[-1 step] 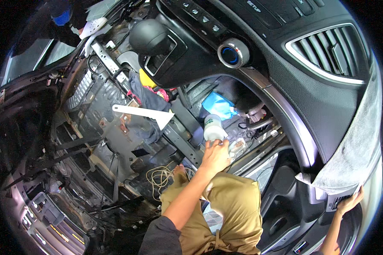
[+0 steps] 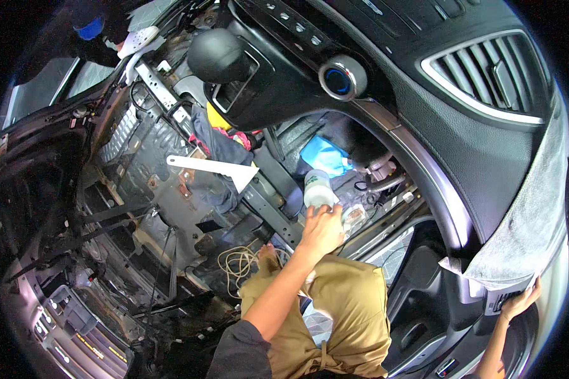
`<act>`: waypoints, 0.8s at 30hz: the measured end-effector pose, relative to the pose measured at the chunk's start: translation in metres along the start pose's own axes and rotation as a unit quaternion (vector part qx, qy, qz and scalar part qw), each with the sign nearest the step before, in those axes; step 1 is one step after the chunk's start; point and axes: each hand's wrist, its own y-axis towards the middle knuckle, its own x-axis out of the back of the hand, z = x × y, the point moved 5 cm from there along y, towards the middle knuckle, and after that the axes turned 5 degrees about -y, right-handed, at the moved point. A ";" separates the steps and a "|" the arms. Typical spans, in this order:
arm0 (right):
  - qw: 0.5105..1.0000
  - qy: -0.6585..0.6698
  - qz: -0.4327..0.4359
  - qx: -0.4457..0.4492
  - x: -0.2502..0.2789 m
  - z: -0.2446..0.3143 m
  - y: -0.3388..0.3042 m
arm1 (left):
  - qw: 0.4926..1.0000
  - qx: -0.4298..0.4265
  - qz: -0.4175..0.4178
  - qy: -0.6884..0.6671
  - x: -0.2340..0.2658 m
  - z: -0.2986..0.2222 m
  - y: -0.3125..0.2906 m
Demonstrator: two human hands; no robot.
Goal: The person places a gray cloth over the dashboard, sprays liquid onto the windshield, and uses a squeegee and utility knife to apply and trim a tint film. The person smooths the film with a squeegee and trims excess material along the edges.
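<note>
Your left hand point(image 2: 323, 230) has its fingers curled at the near end of the white container point(image 2: 319, 188), near the blue packet point(image 2: 324, 155) in the footwell; you cannot tell whether they grip it. Your right hand point(image 2: 521, 302) reaches the small vent panel point(image 2: 497, 301) below the grey cloth point(image 2: 518, 234), its grip unclear.

White flat-bladed tool point(image 2: 212, 165) laid over dark cloth point(image 2: 214, 138); blue bag point(image 2: 323, 155) set in footwell point(image 2: 299, 131); pale cord point(image 2: 236, 262) coiled; black gear knob point(image 2: 215, 55) mounted on console point(image 2: 281, 91); white clog point(image 2: 138, 42) worn by another person point(image 2: 90, 27).
</note>
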 end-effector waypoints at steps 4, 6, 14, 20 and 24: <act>1.000 0.022 -0.003 0.001 -0.007 0.010 -0.002 | 0.994 0.017 0.101 0.041 0.012 -0.030 0.018; 0.999 0.042 -0.009 -0.012 -0.009 0.007 -0.008 | 0.995 -0.003 0.086 0.042 0.021 -0.053 0.006; 1.000 -0.003 -0.014 0.006 -0.005 0.024 -0.012 | 0.996 -0.049 0.034 -0.073 0.102 -0.127 -0.054; 0.999 0.001 -0.023 -0.025 -0.004 0.028 -0.015 | 0.978 -0.114 0.021 -0.171 0.082 -0.108 -0.027; 0.998 -0.011 -0.052 -0.040 -0.001 0.035 -0.018 | 0.961 -0.215 0.045 -0.171 0.077 -0.109 -0.006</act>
